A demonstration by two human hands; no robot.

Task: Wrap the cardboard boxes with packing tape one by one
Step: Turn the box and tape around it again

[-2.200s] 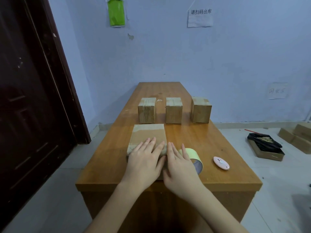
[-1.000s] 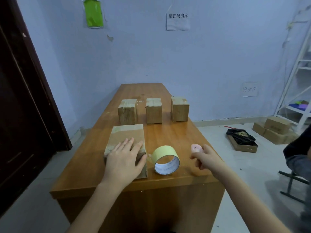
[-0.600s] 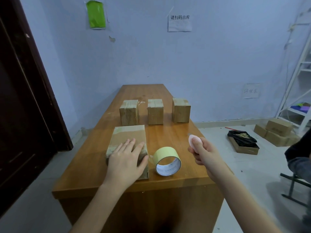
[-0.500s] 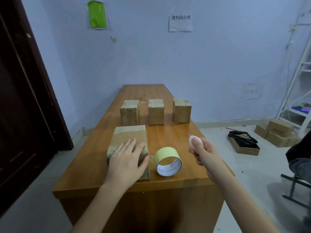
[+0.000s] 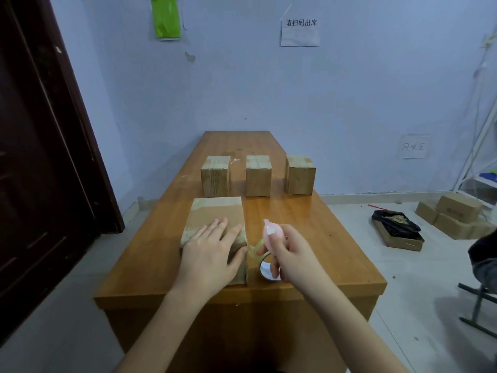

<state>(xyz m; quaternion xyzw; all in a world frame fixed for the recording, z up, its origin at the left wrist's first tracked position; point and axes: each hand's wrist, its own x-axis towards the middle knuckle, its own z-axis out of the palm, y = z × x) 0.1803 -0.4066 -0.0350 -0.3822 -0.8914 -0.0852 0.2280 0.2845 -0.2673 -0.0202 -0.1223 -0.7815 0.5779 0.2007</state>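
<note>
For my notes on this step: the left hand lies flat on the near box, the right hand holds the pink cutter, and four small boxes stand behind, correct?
Not quite: the head view shows three small boxes standing behind, not four. The left hand does lie flat on the near box, and the right hand holds the pink cutter.

Right hand (image 5: 291,258) hides most of the tape roll (image 5: 265,270).

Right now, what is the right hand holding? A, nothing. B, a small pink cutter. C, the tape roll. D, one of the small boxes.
B: the right hand pinches a small pink cutter above the tape roll, which sits on the table.
</note>
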